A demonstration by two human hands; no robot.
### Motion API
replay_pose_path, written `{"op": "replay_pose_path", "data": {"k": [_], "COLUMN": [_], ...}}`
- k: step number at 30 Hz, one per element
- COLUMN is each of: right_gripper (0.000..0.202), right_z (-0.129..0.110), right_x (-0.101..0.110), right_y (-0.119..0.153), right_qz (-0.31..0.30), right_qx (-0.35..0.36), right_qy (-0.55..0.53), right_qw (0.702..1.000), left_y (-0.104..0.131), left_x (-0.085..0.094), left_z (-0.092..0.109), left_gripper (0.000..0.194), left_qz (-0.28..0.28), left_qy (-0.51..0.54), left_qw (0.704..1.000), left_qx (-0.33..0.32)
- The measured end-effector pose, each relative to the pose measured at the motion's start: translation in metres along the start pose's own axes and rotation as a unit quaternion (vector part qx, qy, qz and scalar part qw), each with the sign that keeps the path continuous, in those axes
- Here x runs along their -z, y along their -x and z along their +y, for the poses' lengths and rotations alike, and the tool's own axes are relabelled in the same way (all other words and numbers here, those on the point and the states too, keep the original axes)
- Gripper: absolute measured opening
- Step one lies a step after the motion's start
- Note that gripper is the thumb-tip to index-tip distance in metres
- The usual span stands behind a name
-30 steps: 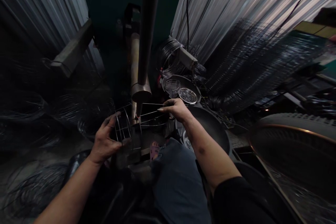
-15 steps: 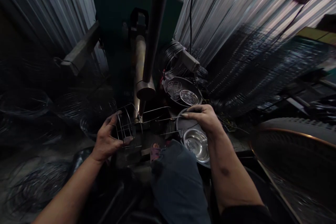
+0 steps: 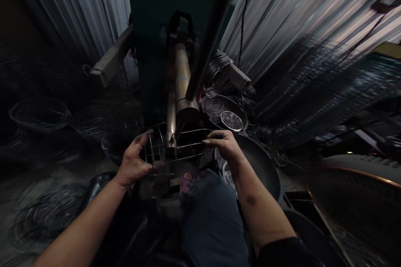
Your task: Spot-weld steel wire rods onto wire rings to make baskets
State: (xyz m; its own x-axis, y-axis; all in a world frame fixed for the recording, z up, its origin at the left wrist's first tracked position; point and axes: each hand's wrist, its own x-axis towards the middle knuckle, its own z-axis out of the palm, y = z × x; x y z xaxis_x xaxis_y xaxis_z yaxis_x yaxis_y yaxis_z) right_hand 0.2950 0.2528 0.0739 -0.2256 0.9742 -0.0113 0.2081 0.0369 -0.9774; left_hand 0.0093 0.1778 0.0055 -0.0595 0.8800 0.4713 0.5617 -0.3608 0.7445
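Note:
Between my hands is a wire frame [image 3: 163, 146] of thin bright metal, with a round gridded end on the left and long straight wires running right. My left hand [image 3: 133, 160] grips the round end, thumb below and fingers above. At the other side my right hand [image 3: 224, 142] pinches the ends of the long wires, though the exact contact is dark. The frame lies around the tip of a machine's lower rod [image 3: 171, 129], beneath a thick metal cylinder [image 3: 187, 112]. Whether wire touches the rod, I cannot tell.
A dark pan [image 3: 260, 162] and a tray holding round wire pieces [image 3: 232, 120] stand to the right. Coiled wire [image 3: 219, 69] hangs behind them. A fan-like round guard [image 3: 354, 175] is far right. Loose wire [image 3: 50, 212] lies at lower left.
My right hand has moved left and slightly down, closer to my left hand. The frame sits nearer the machine's rod. The view has shifted, and my right forearm now covers more of the shiny bowl.

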Motion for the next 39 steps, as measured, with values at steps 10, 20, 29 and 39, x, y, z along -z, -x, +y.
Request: {"op": "replay_pose_path", "data": {"k": [10,20,29,39], "right_gripper": [0.030,0.030,0.032,0.035], "right_z": [0.000,0.000,0.002,0.002], "right_x": [-0.003,-0.002,-0.001,-0.002], "right_y": [-0.007,-0.014,-0.022,-0.027], "right_qz": [-0.010,0.003,-0.007,0.023], "right_qx": [0.002,0.011,0.007,0.062], "right_qy": [0.010,-0.002,-0.015,-0.007], "right_qw": [1.000,1.000,1.000,0.998], "left_y": [-0.003,-0.010,-0.020,-0.024], "left_x": [-0.002,-0.006,-0.006,-0.004], "left_z": [-0.006,-0.013,-0.005,0.002], "left_gripper": [0.088,0.091,0.093,0.096], "left_qz": [-0.009,-0.012,-0.012,-0.015], "left_qy": [0.039,0.074,0.121,0.124], "left_qw": [0.999,0.995,0.984,0.977], "left_qx": [0.034,0.069,0.127,0.173]}}
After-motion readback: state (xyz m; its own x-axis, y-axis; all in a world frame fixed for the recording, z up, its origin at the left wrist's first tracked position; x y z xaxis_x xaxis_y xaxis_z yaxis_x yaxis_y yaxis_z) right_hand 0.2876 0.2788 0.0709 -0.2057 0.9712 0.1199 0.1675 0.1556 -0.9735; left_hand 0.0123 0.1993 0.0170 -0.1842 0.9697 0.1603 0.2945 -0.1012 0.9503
